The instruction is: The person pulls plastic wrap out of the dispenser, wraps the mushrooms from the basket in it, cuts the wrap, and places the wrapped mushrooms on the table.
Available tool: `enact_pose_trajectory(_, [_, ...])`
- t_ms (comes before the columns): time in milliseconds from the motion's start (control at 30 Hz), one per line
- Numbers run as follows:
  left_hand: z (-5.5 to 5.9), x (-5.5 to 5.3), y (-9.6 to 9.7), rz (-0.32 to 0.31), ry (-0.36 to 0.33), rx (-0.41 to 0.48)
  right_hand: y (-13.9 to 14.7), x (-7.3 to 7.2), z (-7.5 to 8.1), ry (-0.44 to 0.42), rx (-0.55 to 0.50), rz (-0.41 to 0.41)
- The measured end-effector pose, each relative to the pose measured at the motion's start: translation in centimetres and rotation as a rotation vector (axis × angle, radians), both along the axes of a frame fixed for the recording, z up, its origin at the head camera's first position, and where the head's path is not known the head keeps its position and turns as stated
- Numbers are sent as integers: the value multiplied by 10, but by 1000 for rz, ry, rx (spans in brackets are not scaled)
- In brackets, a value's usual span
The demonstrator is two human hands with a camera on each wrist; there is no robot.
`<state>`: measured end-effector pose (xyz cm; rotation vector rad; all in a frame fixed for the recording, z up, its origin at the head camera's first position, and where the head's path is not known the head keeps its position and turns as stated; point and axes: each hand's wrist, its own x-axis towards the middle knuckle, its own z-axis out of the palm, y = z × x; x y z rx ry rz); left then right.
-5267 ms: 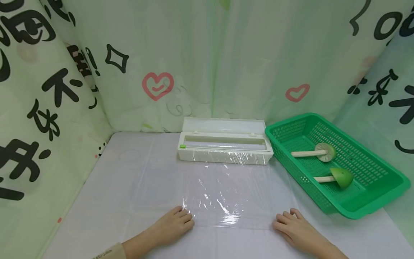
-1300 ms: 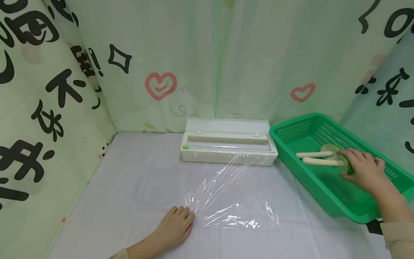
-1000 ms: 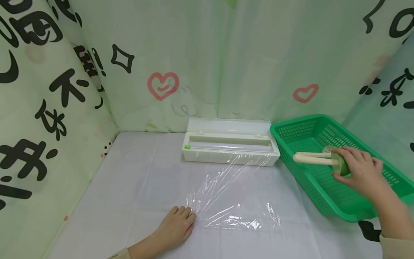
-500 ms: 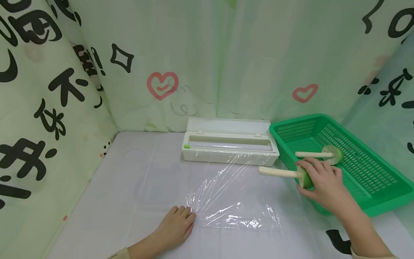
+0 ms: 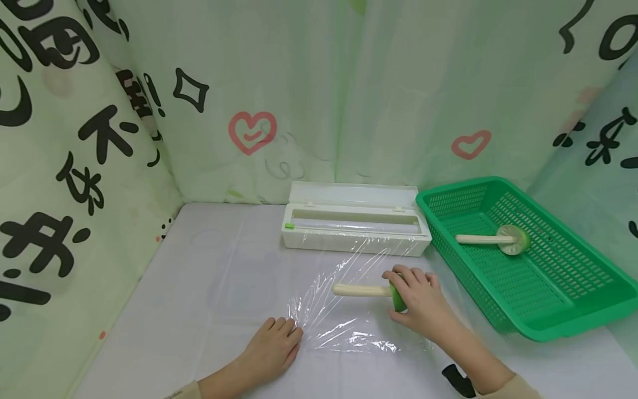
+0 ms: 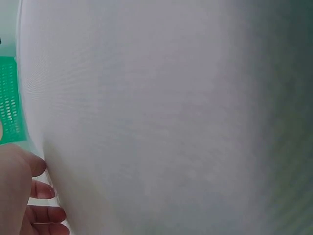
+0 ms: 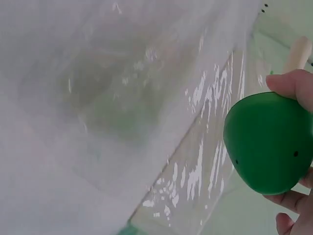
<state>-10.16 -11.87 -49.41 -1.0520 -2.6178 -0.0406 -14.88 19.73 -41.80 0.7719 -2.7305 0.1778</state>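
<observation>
In the head view my right hand (image 5: 418, 302) grips a green-capped mushroom (image 5: 363, 290) by its cap, above the cling film. The pale stem points left. The right wrist view shows the smooth green cap (image 7: 269, 142), with thumb and fingertips around its edge. My left hand (image 5: 271, 346), fingers curled, holds the near left corner of the cling film (image 5: 344, 335). Creases fan out from this hand toward the white dispenser (image 5: 356, 241), where the film comes from. In the left wrist view the left thumb and fingers (image 6: 41, 215) show at the lower left.
Right of the dispenser stands a green perforated basket (image 5: 461, 277), holding another mushroom (image 5: 513, 241) with its gills showing. The dispenser's lid (image 5: 353, 194) is raised. A white cloth (image 5: 209, 288) covers the table, and printed curtains (image 5: 299, 100) surround it.
My right hand let go of the film, took one mushroom from the basket and carried it left over the film. The left hand stayed at the film's corner. The film became creased.
</observation>
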Motion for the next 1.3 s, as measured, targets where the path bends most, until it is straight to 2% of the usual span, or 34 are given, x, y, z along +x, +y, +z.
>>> enact_pose_trajectory(267, [-2,-1,0,-6,24,5,-25,11,-24,-61,102,61])
enact_pose_trajectory(467, [-2,-1,0,-4,28,1,-34,15,-34,-76,132,88])
enact_pose_trajectory(800, [-3,-1,0,7,8,-40,-39,16,-45,-12,181,131])
enact_pose_trajectory(1000, [-3,0,0,6,12,-63,-41,18,-45,20,203,125])
enact_pose_trajectory(1300, [-3,-1,1,19,-7,-64,-38,22,-35,-59,196,100])
